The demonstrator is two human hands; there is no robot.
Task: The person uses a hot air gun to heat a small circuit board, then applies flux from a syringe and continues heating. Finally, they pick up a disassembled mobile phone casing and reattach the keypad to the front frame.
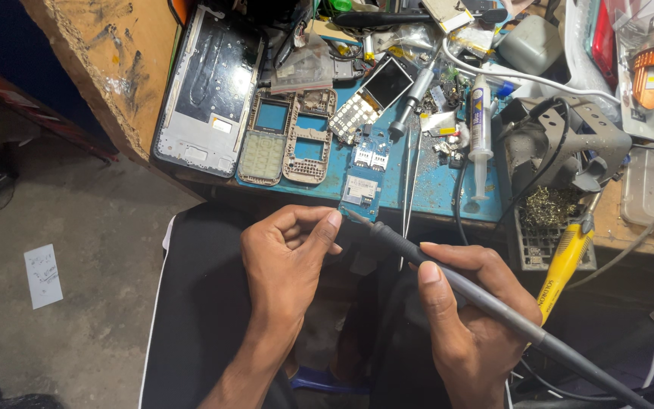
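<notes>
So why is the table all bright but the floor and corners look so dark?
In the head view, light falls from above onto the blue bench mat, and the big phone frame shows white glare. The concrete floor is dimmer, and the far left corner is nearly black. The left hand and the right hand holding the grey probe look sharp, not blurred.

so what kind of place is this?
Likely a phone repair bench: stripped phone housings and a bare circuit board on the blue mat, a yellow-handled soldering iron, and the right hand holding a grey probe.
</notes>
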